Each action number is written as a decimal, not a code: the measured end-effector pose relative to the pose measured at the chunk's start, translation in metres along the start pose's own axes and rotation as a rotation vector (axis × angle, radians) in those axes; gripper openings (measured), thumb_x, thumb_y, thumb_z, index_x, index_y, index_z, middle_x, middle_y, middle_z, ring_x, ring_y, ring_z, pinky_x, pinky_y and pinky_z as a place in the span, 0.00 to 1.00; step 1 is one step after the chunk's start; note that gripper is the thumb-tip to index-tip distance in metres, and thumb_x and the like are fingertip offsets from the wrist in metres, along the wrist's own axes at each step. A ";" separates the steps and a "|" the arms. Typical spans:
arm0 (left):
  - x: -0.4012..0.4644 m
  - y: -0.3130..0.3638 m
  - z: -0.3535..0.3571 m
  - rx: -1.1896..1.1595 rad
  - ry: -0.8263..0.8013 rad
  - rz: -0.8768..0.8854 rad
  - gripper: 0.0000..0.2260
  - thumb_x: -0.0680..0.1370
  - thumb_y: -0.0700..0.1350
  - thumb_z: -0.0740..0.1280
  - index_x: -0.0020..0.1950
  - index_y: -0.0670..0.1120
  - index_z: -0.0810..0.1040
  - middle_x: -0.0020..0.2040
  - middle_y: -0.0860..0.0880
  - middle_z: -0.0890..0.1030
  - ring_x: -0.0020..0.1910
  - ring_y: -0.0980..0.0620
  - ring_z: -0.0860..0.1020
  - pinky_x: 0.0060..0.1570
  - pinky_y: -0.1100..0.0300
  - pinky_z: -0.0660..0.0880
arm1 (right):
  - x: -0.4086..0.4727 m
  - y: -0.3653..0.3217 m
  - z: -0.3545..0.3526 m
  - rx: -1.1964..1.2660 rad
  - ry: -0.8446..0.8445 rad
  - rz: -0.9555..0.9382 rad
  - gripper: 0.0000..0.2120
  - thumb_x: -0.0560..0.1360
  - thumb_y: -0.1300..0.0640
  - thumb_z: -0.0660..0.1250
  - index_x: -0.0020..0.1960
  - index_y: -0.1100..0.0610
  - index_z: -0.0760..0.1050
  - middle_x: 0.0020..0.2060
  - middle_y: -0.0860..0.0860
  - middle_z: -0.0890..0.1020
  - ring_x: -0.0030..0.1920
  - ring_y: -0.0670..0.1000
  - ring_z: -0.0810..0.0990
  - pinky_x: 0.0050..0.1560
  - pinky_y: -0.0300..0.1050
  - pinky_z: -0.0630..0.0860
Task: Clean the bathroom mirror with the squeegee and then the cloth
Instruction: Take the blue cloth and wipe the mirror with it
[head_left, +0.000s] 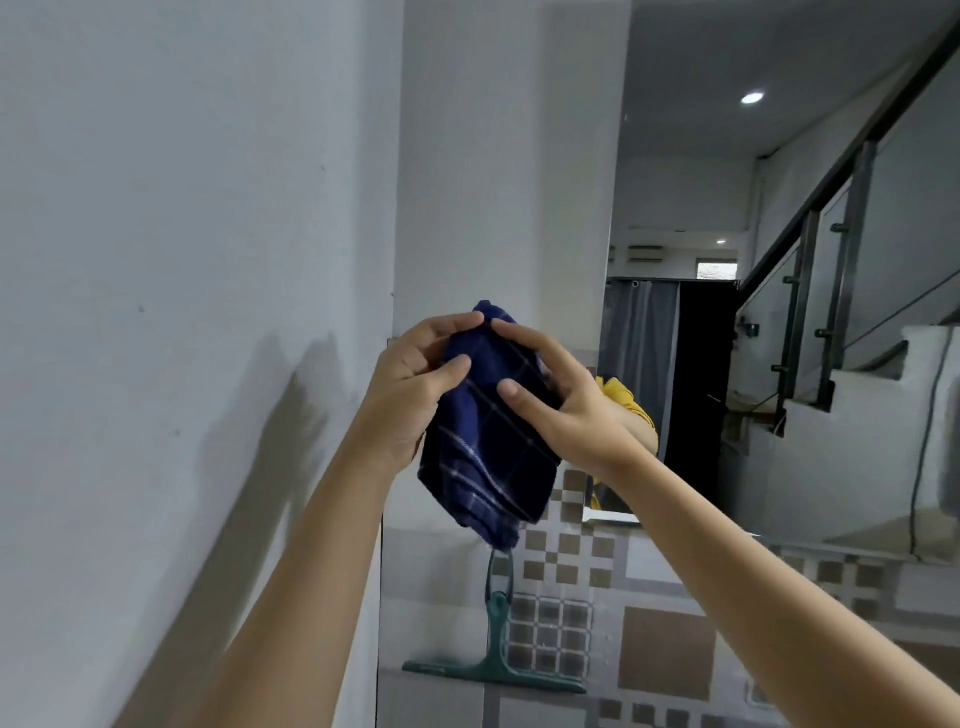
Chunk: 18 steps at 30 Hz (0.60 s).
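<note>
I have both hands up in front of me, working the navy checked cloth (488, 431) between them: my left hand (410, 395) pinches its top corner with thumb and fingers while my right hand (550, 405) presses fingertips into its face, I judge to fold it into a pad before wiping. The cloth hangs bunched, its lower edge loose. Just beyond it is the mirror (675, 208), not yet touched by the cloth. Below, the green squeegee (496, 660) stands blade-down against the tiled ledge (654, 654), apparently set aside now that step 1 looks finished.
</note>
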<state>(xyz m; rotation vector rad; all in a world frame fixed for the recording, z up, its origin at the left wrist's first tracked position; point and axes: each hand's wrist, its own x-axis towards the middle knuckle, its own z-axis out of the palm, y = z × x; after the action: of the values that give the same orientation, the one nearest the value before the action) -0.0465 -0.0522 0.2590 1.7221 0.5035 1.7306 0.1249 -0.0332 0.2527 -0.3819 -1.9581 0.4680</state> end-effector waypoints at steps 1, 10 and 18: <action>-0.002 0.004 0.004 0.014 -0.023 0.001 0.16 0.77 0.31 0.60 0.55 0.49 0.78 0.51 0.48 0.83 0.53 0.49 0.80 0.51 0.58 0.78 | -0.008 -0.007 -0.006 0.021 -0.029 0.019 0.22 0.78 0.61 0.66 0.69 0.49 0.68 0.61 0.52 0.78 0.60 0.50 0.79 0.58 0.44 0.78; -0.006 0.032 0.076 0.148 -0.136 -0.001 0.16 0.75 0.28 0.60 0.55 0.45 0.78 0.51 0.45 0.82 0.53 0.50 0.80 0.51 0.59 0.79 | -0.062 -0.061 -0.077 0.041 -0.028 0.152 0.26 0.71 0.58 0.74 0.67 0.49 0.71 0.59 0.60 0.77 0.55 0.56 0.82 0.50 0.52 0.82; 0.018 0.032 0.185 0.049 -0.088 -0.043 0.15 0.76 0.31 0.62 0.52 0.49 0.80 0.52 0.46 0.82 0.53 0.49 0.80 0.48 0.60 0.78 | -0.098 -0.082 -0.153 0.472 0.312 0.243 0.18 0.71 0.60 0.72 0.60 0.49 0.78 0.52 0.52 0.84 0.48 0.53 0.84 0.43 0.45 0.81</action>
<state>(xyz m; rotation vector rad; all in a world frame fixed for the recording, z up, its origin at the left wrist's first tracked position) 0.1309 -0.0936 0.3066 1.8001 0.5430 1.6173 0.3001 -0.1267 0.2738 -0.3630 -1.4493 0.9456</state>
